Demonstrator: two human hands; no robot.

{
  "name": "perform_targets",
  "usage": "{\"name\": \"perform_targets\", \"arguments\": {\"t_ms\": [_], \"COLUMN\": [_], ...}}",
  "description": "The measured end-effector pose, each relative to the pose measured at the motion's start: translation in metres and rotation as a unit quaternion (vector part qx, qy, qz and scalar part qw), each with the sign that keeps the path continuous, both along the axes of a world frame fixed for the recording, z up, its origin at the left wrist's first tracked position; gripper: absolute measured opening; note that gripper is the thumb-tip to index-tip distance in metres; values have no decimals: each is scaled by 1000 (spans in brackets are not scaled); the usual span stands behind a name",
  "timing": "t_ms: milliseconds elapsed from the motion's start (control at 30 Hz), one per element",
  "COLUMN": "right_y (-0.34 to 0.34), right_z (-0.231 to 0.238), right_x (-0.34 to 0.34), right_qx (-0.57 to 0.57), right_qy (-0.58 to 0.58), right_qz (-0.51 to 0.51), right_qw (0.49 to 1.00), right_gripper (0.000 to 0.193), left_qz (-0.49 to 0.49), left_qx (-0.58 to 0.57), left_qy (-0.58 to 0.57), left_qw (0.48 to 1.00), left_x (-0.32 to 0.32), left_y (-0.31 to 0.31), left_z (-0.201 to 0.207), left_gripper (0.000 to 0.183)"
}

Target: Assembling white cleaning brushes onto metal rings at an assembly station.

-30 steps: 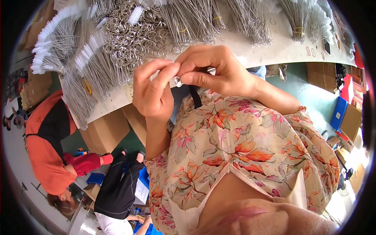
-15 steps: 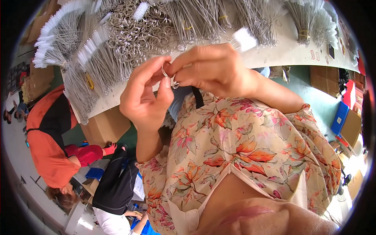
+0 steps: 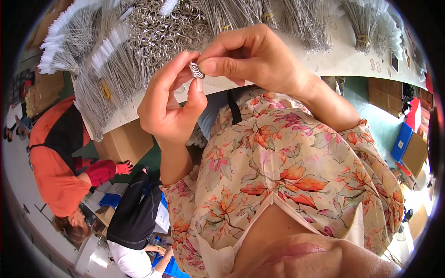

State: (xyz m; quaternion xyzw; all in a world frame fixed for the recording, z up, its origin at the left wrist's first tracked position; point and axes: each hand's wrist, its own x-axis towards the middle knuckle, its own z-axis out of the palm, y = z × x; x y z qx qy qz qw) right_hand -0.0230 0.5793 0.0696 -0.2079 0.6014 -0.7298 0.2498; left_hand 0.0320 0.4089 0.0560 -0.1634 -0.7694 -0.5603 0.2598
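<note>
Up in front of my chest, near the table edge, both my hands meet at a small bunch of shiny silver metal loops (image 3: 196, 69). My left hand (image 3: 169, 104) has its index finger and thumb curved round the bunch, steadying it. The thumb and index finger of my right hand (image 3: 257, 55) pinch it from the other side. Whether the loops belong to one ring or to several wire ends, I cannot tell. Behind my hands lies a heap of metal split rings (image 3: 160, 39). Wire-handled brushes with white bristles (image 3: 118, 58) are bunched to its left.
More bundles of wire brushes (image 3: 361, 25) line the pale table (image 3: 324, 62), some banded. A yellow-handled tool (image 3: 105, 90) lies among the left brushes. A cardboard box (image 3: 123, 146) is under the table. A co-worker in orange (image 3: 58, 171) and another in white (image 3: 132, 259) are at left.
Both hands have come up slightly, and the right thumb now presses on the metal loops. The open ring between my fingers and the white brush head behind my right hand no longer show.
</note>
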Motion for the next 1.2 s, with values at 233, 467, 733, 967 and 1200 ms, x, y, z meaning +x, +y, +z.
{"name": "perform_targets", "arguments": {"t_ms": [233, 467, 733, 967, 1200], "right_y": [-5, -9, -8, -10, -9], "right_z": [-2, -93, -101, -103, -103], "right_x": [-1, 17, 22, 24, 21], "right_qx": [117, 327, 270, 237, 224], "right_qy": [94, 440, 575, 561, 563], "right_qz": [-23, -128, -81, -91, -94], "right_qw": [988, 827, 768, 788, 790], "right_gripper": [15, 8, 17, 18, 18], "left_qz": [-68, 55, 349, 346, 397], "left_qx": [29, -48, -363, -487, -558], "left_qy": [-123, -320, -324, -391, -306], "left_qw": [990, 945, 801, 700, 661], "left_x": [-9, -36, -52, -54, -49], "left_y": [-23, -134, -327, -314, -295], "left_z": [12, -13, -26, -39, -21], "left_gripper": [32, 23, 26, 22, 19]}}
